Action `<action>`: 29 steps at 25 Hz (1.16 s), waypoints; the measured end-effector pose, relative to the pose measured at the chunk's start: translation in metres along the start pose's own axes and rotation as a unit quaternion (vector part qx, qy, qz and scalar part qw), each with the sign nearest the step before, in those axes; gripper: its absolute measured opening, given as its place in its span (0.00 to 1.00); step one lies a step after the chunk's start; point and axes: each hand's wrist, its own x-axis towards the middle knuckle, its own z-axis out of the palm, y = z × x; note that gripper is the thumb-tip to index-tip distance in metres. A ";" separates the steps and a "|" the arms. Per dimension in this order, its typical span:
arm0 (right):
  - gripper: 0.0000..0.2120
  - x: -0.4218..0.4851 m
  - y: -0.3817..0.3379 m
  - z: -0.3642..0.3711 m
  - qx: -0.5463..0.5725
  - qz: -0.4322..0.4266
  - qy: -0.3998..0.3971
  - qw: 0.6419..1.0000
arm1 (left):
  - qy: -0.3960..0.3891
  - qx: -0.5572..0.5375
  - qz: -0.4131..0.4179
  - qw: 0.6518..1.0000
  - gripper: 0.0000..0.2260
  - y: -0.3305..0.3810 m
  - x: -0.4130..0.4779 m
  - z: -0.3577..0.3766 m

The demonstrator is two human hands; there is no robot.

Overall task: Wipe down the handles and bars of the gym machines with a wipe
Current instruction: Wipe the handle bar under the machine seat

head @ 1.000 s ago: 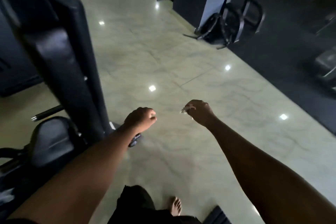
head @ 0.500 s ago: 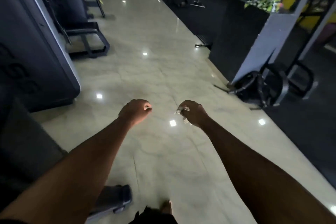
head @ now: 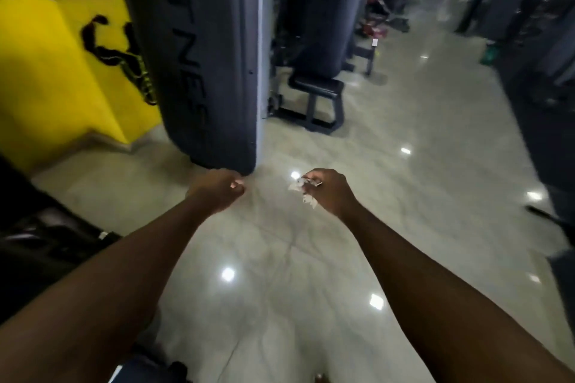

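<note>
In the right grip (head: 329, 193), a small crumpled white wipe (head: 304, 194), pinched between the thumb and the curled fingers, with loose ends hanging out to the left and below. Held in the air over the floor, touching no machine. Just beside it on the left, but apart, the left grip (head: 217, 191): curled into a loose fist, with nothing seen inside. Both stretched forward on bare forearms over a pale glossy floor (head: 311, 274) with bright spots of reflected light. Directly beyond the left grip, a tall grey machine tower (head: 211, 56) standing on the floor, with dark letters down its side. Left of that, a yellow wall (head: 46, 71) with a black drawing on it. Behind the tower, a black padded seat (head: 315, 87) on a dark frame, and 1 more dark column (head: 323, 9) above it. At the left edge, low down, part of another black machine (head: 40, 242), blurred. On the far right, only dark and blurred shapes, too unclear to name.
</note>
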 end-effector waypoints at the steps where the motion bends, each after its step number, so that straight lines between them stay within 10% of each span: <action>1: 0.06 0.031 -0.008 0.002 -0.014 -0.025 -0.023 0.999 | 0.014 -0.015 -0.038 0.999 0.11 -0.007 0.009 -0.009; 16: 0.12 0.328 -0.227 0.325 0.005 -0.301 -0.411 0.861 | 0.228 -0.115 -0.531 0.808 0.11 -0.269 0.037 -0.061; 29: 0.14 0.304 -0.178 0.603 -0.084 -0.511 -0.608 0.602 | 0.143 -0.138 -0.752 0.628 0.31 -0.344 0.002 0.100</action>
